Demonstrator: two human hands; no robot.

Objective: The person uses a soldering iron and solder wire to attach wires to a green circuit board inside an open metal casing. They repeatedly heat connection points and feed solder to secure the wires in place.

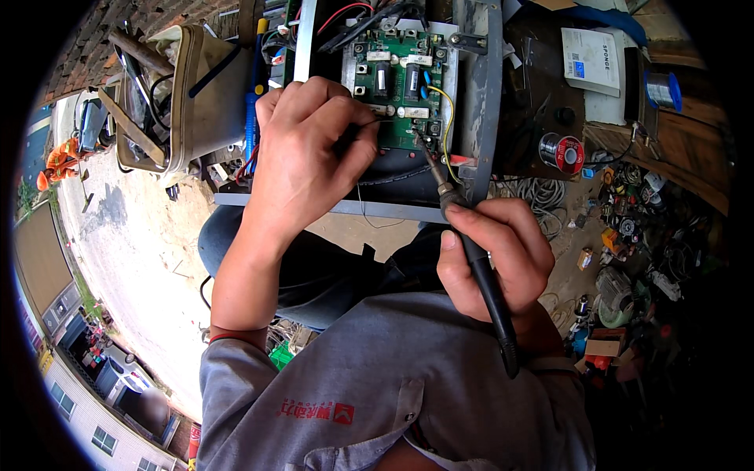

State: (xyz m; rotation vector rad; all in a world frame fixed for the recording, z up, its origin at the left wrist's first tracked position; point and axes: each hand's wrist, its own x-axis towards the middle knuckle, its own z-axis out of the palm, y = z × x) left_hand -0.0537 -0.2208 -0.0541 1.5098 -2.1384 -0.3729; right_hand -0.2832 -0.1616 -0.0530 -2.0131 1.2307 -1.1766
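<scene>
My right hand [506,255] grips a soldering iron [496,318] by its black handle, much like a pen. Its metal tip rests at or just above the lower right part of a green circuit board [399,49], which carries black blocks, white parts and a small blue disc part. My left hand [308,149] is closed in a pinch over the board's left side. From its fingertips a thin wire, looking like solder [382,121], points toward the iron's tip; a loose length dangles below the hand. Whether wire and tip touch is too small to tell. A yellow wire [452,118] curves beside the board.
The board sits in a grey metal case [488,102] before my knees. At left stands a tool-filled bucket [208,102]. Solder spools [561,153] and a white box [589,59] lie at right. Cables and a motor [614,294] clutter the floor. A person in orange [59,163] is far left.
</scene>
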